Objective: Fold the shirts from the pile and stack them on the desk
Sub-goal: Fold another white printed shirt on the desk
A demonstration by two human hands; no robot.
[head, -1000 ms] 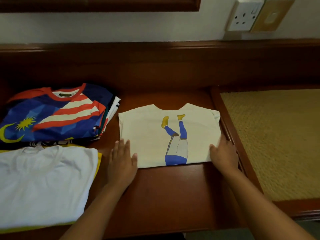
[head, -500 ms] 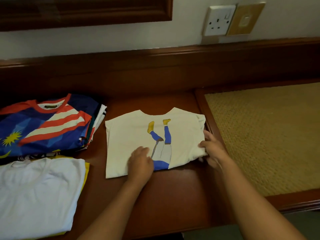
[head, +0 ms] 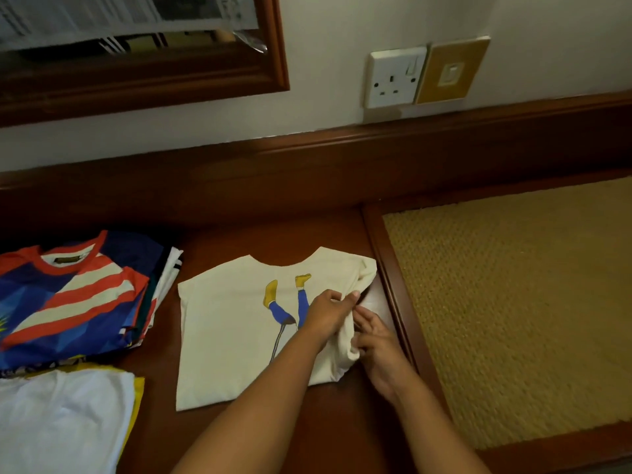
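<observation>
Cream cotton T-shirt with the blue-legged print point(head: 232, 330) lies mid-tabletop point(head: 307, 436), left hand point(head: 326, 314) and right hand point(head: 374, 340) both pinching its 3 o'clock edge, lifting it clear, seemingly to fold it across toward 9 o'clock.

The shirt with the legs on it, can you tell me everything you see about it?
The cream shirt looks like soft cotton and lies folded flat on the brown desk, neckline toward the wall. Its print shows two blue legs with yellow shoes pointing up. The right edge is lifted and bunched: the left hand pinches it from above, reaching across the print, and the right hand grips the fold from the side. It sits apart from the shirt piles on the left.
</observation>
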